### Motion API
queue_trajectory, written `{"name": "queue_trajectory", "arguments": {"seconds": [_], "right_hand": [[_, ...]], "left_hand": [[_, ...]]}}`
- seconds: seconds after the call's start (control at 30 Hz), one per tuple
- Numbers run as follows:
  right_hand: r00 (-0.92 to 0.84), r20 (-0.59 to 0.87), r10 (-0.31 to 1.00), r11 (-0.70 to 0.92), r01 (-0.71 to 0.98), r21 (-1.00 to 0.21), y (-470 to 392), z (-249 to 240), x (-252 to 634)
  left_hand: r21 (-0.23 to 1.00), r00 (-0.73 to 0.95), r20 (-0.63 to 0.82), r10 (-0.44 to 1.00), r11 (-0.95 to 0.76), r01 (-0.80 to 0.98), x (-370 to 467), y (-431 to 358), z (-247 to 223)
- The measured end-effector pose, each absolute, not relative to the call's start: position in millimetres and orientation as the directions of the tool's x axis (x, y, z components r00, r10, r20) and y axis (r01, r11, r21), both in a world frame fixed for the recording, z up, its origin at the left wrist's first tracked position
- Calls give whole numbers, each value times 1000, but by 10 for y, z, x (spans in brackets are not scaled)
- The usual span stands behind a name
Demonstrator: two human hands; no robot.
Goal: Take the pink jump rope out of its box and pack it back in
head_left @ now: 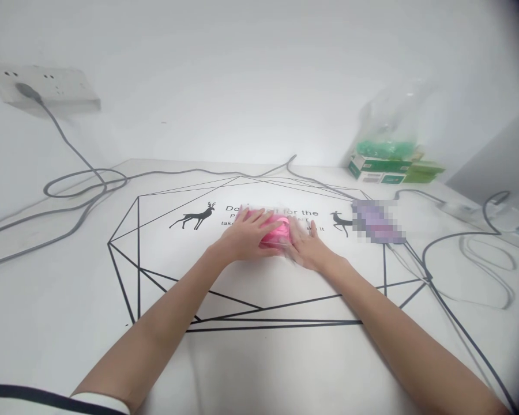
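Observation:
A bright pink item (281, 227) in clear, shiny plastic lies on the white printed mat, near the middle; its exact kind cannot be made out. My left hand (247, 235) rests flat over its left part, fingers spread and covering much of it. Pressed beside its right edge is my right hand (308, 245), palm down with the fingers stretched out and slightly blurred, touching the clear plastic. Neither hand is wrapped round the item. Both hands partly cover the printed lettering on the mat (259, 282).
Grey cables (199, 171) run along the back and left of the table. At the back right stand green-and-white boxes (380, 167) under a clear bag with green contents (384, 144). A pixelated purple object (376, 222) lies right of my hands. A wall socket strip (64, 86) holds a plug.

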State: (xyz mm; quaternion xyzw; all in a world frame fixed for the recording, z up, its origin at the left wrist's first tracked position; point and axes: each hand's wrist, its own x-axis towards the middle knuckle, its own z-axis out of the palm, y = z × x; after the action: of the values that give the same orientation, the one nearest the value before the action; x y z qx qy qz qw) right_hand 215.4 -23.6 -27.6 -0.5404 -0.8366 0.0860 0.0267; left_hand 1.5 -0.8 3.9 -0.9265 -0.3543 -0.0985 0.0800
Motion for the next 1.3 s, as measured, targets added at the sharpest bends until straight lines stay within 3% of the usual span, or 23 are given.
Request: {"name": "queue_trajectory", "arguments": {"seconds": [0.27, 0.87, 1.03, 1.3], "right_hand": [[-476, 27, 879, 468, 850, -240, -222, -285, 2436], [-504, -40, 863, 485, 847, -217, -185, -325, 2301], [-521, -13, 853, 499, 824, -268, -197, -300, 2348], [-548, 15, 837, 531, 803, -270, -203, -266, 2485]], "left_hand": [[-34, 717, 225, 659, -730, 682, 28, -34, 90], [-72, 741, 254, 622, -751, 656, 27, -18, 69], [-86, 737, 258, 625, -745, 662, 21, -21, 63], [-35, 724, 207, 657, -735, 677, 33, -50, 113]]}}
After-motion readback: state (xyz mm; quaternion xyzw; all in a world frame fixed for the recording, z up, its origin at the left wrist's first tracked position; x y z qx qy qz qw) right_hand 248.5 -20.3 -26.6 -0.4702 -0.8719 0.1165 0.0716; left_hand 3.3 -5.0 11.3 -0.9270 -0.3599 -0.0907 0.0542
